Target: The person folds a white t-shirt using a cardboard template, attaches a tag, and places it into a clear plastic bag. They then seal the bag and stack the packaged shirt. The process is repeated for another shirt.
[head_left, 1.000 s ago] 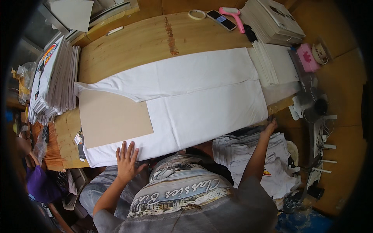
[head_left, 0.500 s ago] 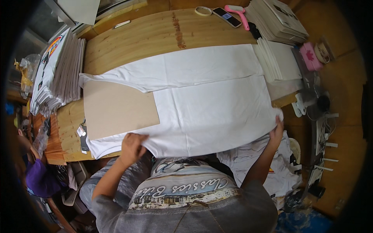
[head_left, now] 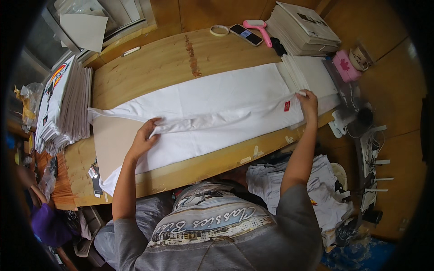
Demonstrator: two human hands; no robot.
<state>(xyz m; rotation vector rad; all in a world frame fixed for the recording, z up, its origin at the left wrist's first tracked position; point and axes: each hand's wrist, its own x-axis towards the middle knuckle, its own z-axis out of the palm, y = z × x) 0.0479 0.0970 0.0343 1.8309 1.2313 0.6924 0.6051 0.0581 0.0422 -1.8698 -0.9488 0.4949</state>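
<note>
A white T-shirt point(head_left: 221, 142) lies lengthwise across the wooden table, its near side folded back over the middle. My left hand point(head_left: 145, 135) is closed on the folded edge beside a beige cardboard sheet point(head_left: 110, 135), which the cloth partly covers. At the hem end, my right hand point(head_left: 309, 105) pinches the corner of the same fold, close to a small red label point(head_left: 287, 106) on the fabric. Black and white hang tags point(head_left: 96, 184) stick out at the collar end, by the table's near left edge.
Folded white shirts point(head_left: 68, 108) form a tall stack at the left. Along the back are a tape roll point(head_left: 219, 30), a phone point(head_left: 246, 35) and a pink-handled roller point(head_left: 260, 28). Packaged stacks point(head_left: 303, 31) and a pink box point(head_left: 347, 67) stand right. More shirts point(head_left: 289, 180) lie below the table edge.
Both hands have moved up and away from me, carrying the shirt's near edge over toward its middle. The fold now covers much of the cardboard, and the table's front edge is exposed.
</note>
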